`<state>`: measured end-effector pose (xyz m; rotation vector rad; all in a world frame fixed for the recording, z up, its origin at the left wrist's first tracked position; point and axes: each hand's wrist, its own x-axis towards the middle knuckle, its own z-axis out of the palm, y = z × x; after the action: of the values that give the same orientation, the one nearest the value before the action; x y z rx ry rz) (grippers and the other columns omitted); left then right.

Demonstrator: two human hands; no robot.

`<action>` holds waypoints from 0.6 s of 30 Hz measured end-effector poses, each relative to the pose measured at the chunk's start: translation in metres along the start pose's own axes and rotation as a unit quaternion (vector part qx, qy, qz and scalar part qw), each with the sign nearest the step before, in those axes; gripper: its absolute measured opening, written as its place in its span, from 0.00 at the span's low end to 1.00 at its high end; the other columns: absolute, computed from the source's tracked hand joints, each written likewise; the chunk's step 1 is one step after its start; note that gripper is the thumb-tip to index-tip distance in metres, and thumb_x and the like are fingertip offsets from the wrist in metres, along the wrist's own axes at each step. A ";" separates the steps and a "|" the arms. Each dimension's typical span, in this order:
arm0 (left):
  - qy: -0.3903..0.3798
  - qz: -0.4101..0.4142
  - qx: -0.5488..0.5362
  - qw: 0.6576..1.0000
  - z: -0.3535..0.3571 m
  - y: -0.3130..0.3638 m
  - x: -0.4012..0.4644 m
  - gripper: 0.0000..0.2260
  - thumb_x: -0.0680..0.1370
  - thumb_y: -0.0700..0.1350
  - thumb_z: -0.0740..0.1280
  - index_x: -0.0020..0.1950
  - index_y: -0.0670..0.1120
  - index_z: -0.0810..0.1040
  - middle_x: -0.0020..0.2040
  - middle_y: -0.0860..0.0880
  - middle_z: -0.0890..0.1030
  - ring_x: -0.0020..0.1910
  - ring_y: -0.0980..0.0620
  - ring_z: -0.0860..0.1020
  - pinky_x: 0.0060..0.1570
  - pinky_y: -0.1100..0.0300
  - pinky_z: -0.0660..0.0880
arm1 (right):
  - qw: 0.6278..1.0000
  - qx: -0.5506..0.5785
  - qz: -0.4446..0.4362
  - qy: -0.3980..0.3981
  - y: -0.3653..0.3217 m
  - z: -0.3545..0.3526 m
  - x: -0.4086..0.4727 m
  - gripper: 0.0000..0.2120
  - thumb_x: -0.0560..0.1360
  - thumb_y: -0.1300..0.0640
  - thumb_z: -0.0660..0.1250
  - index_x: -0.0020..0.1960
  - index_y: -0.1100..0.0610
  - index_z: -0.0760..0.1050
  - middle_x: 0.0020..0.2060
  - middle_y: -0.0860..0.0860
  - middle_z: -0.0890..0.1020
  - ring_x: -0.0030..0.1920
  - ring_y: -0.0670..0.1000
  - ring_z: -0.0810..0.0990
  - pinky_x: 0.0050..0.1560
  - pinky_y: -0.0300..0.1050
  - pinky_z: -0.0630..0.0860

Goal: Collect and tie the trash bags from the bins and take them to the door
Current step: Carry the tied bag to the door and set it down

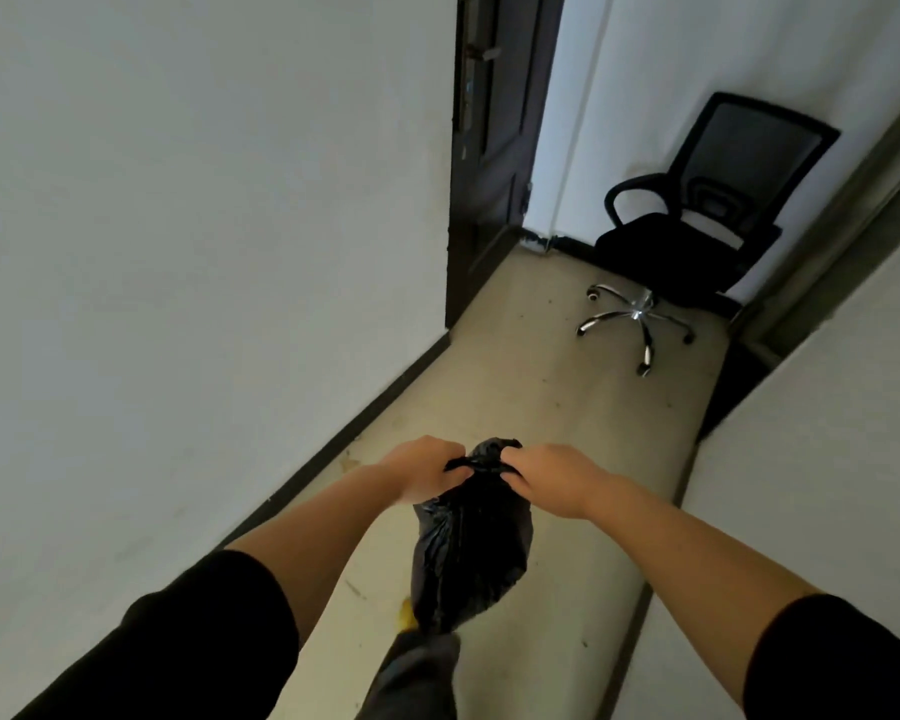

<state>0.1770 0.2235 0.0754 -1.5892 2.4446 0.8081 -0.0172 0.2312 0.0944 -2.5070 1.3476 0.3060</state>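
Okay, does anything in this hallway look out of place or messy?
Mostly no. A black mesh office chair sits at the corridor's end near the dark door, and a small yellow scrap lies on the floor beside the black plastic trash bag.

a glossy black trash bag (471, 543), black sleeves (198, 631) and grey trousers (417, 678) against a pale beige floor (541, 407). white walls (204, 226) with dark skirting, a dark brown door (494, 122), a black mesh-backed chair (697, 236) on a chrome base.
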 end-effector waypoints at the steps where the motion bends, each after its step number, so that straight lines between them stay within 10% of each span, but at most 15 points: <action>1: -0.002 0.005 0.001 1.000 -0.008 -0.004 0.021 0.11 0.81 0.52 0.56 0.44 0.46 0.68 0.41 0.48 0.73 0.41 0.47 0.72 0.41 0.55 0.67 | 1.000 -0.003 0.004 -0.001 0.015 -0.004 0.015 0.13 0.81 0.52 0.53 0.56 0.59 0.70 0.50 0.59 0.79 0.48 0.60 0.78 0.39 0.46 0.64; 18: -0.063 0.026 -0.012 0.998 -0.153 -0.096 0.311 0.12 0.82 0.49 0.55 0.55 0.44 0.74 0.51 0.43 0.78 0.51 0.44 0.76 0.48 0.53 0.71 | 0.995 0.061 0.056 -0.055 0.206 -0.094 0.270 0.13 0.81 0.52 0.53 0.53 0.59 0.69 0.47 0.60 0.79 0.45 0.60 0.78 0.39 0.50 0.69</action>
<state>0.1518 -0.1345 0.0547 -1.4409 2.4036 0.9200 -0.0377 -0.1200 0.0688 -2.2851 1.4200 0.3676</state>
